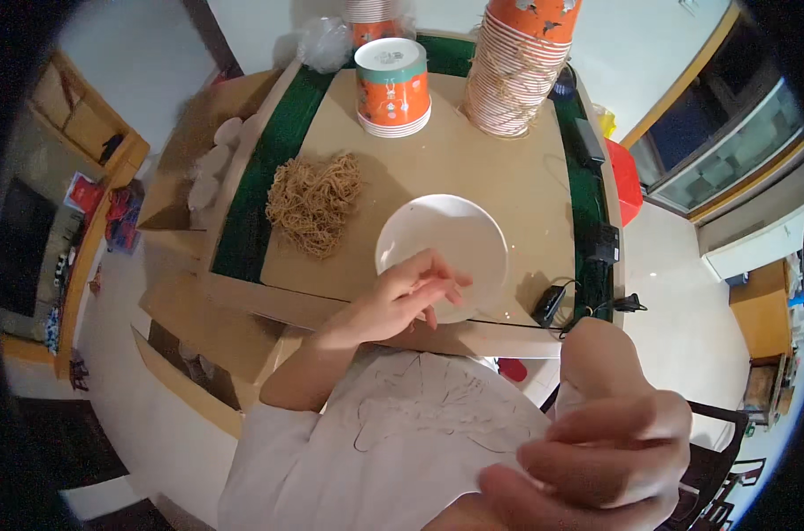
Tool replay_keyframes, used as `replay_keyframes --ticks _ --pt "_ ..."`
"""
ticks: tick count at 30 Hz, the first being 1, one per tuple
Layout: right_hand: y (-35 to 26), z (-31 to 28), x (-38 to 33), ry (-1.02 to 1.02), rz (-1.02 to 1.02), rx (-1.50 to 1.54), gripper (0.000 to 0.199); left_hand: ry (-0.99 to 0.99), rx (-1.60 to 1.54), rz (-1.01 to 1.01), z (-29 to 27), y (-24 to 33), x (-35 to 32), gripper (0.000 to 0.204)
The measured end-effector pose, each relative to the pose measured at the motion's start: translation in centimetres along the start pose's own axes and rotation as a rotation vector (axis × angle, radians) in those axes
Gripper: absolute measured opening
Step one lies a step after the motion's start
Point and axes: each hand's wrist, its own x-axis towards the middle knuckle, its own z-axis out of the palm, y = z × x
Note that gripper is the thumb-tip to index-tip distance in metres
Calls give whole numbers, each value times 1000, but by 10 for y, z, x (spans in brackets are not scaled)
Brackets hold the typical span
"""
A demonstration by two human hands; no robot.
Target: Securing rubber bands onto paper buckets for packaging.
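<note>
My left hand reaches over the near rim of a round white bowl, its fingers loosely bent and apart, with nothing seen in them. My right hand is raised close at the lower right, somewhat blurred. Its fingers curl and the thumb stands apart; no object shows in it. Left of the bowl lies a tangled heap of thin tan strands, like dry noodles. Beyond it, a few nested orange paper tubs stand upside down.
A tall stack of nested tubs rises at the back right, tan strands caught among its rims. A clear plastic bag sits at the far left edge. Black adapters and cables line the right edge. An opened cardboard box stands left below the table.
</note>
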Motion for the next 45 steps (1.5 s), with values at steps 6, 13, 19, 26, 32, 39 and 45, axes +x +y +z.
replay_keyframes --ticks 6,13,19,26,32,39,45 --pt "64 53 20 -302 -623 615 19 210 -162 64 -4 -7 12 9" --pt "17 113 -4 -461 -718 1248 37 346 103 80 -6 -11 16 4" --pt "70 9 -24 -548 -684 1099 25 384 145 151 -2 -14 22 3" --pt "81 63 -34 -694 -667 1139 10 391 598 362 -13 11 26 7" --pt "148 90 -66 -464 444 101 22 352 793 433 -25 36 24 9" --pt "197 77 -81 -625 58 -101 26 319 1101 343 -82 48 36 6" --pt "256 41 -41 -707 -196 -531 29 167 1073 211 -115 -2 40 6"
